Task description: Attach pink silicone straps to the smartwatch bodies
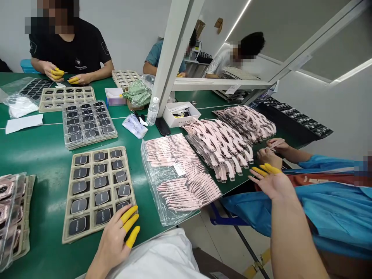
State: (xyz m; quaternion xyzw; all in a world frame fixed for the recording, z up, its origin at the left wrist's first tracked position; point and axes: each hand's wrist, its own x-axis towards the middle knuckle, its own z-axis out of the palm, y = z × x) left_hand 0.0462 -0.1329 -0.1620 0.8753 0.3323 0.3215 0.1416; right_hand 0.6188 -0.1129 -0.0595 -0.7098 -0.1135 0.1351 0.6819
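Observation:
My left hand (pixel 114 238), with yellow finger cots on several fingers, rests at the near right corner of a beige tray (pixel 65 217). Its fingers are spread and hold nothing. In the tray's compartments sit dark square watch faces (pixel 78 206). My right hand (pixel 270 180) reaches out to the right with its palm turned up, fingers apart and nothing in it. Just beyond it are a co-worker's hands (pixel 270 155), which hold a pink watch strap (pixel 275 144). Left of my right hand lie pink watch straps (pixel 221 151) in layered rows.
A clear bag of pink straps (pixel 180 174) lies at the table's front edge. Stacked clear trays (pixel 90 124) and another tray stack (pixel 17 217) stand to the left. A bottle (pixel 152 112), a phone (pixel 162 126) and a white box (pixel 180 116) stand by the frame post (pixel 171 50). Another person sits opposite.

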